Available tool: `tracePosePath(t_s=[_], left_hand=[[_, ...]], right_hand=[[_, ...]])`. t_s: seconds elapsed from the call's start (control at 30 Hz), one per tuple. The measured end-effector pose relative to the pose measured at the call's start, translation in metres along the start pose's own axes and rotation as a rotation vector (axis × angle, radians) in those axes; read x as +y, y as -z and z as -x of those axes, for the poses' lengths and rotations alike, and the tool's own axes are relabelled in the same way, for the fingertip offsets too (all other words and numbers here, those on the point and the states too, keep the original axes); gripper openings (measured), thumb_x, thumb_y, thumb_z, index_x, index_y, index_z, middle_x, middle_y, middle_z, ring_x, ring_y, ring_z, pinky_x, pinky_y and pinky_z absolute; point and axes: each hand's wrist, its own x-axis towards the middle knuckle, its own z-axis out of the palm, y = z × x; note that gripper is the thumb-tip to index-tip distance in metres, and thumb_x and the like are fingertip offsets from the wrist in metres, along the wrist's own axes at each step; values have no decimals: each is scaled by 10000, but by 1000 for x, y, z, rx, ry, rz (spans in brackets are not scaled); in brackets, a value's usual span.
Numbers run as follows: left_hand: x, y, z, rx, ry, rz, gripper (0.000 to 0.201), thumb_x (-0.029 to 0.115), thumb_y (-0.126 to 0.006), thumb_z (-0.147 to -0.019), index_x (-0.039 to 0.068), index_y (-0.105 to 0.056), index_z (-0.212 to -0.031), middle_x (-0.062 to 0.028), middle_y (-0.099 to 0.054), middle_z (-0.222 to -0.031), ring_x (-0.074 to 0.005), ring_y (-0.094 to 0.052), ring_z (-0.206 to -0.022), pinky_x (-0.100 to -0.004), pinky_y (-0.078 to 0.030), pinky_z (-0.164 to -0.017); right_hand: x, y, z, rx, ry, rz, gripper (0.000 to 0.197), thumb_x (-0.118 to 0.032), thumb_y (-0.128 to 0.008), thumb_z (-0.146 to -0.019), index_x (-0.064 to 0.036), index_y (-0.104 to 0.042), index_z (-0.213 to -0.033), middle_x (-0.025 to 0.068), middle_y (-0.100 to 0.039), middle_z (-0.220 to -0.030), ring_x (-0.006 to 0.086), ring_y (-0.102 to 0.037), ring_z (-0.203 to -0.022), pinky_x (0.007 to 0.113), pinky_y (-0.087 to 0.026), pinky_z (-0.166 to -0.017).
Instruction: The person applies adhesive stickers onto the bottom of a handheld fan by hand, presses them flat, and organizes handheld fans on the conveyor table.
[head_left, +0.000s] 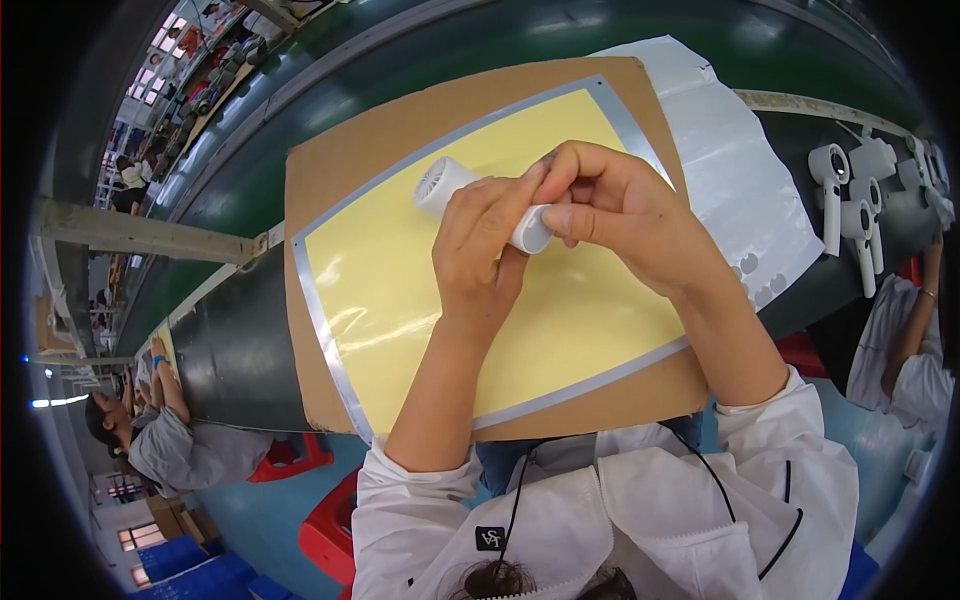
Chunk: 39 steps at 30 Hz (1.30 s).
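Observation:
A white handheld fan (440,187) lies in my left hand (478,235), whose fingers wrap round its body. Its slatted round head points to the upper left, and its smooth rounded end (531,232) shows between my hands. My right hand (620,205) is closed in a pinch right at that end, the thumb against it and the index finger bent above. Whatever sits between those right fingertips is too small or hidden to make out. Below both hands is a yellow sheet with a silver border (390,330).
Brown cardboard (345,155) lies under the yellow sheet. To its right is a white plastic sheet (725,160) bearing several grey round stickers (765,280). Several white handheld fans (858,220) lie farther right, beside a co-worker's arm (925,290). Another person (190,440) sits at left.

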Motion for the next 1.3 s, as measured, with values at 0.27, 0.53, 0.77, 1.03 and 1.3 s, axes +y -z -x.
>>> tracePosePath(t_s=[0.27,0.53,0.77,1.03,1.3], left_hand=[[-2,-1,2,3,5,29,522,-118,-685,-685,60,-690,-1176,-79,-662,-960,-268,-624,-877,-348,-515,-771],[-3,-1,1,-9,14,18,511,-116,-685,-688,61,-695,-1167,-82,-675,-977,-263,-630,-890,-346,-522,-780],[1,1,-1,-23,29,11,510,-110,-690,-693,65,-692,-1172,-84,-680,-983,-266,-634,-900,-342,-521,-776],[0,1,0,-39,30,6,493,-91,-706,-705,70,-691,-1171,-83,-678,-977,-269,-632,-894,-345,-519,-765],[1,1,0,-31,49,12,504,-88,-713,-700,78,-691,-1175,-85,-684,-982,-269,-636,-895,-343,-522,-767]], right_hand=[[0,-3,-1,39,12,-15,77,-88,-674,-903,-43,-618,-931,-15,-598,-851,57,-561,-804,216,-461,-739],[0,-11,0,125,41,114,80,-58,-666,-886,-16,-603,-911,9,-608,-845,66,-592,-793,217,-490,-750],[0,-11,0,160,75,121,100,-71,-672,-876,-11,-601,-913,23,-633,-837,71,-601,-781,220,-490,-720],[3,-7,0,132,74,130,111,-87,-678,-879,-13,-606,-919,19,-633,-829,73,-591,-757,218,-481,-703],[1,-11,-1,147,90,142,107,-69,-665,-889,-5,-595,-940,34,-636,-851,81,-620,-792,227,-505,-734]])
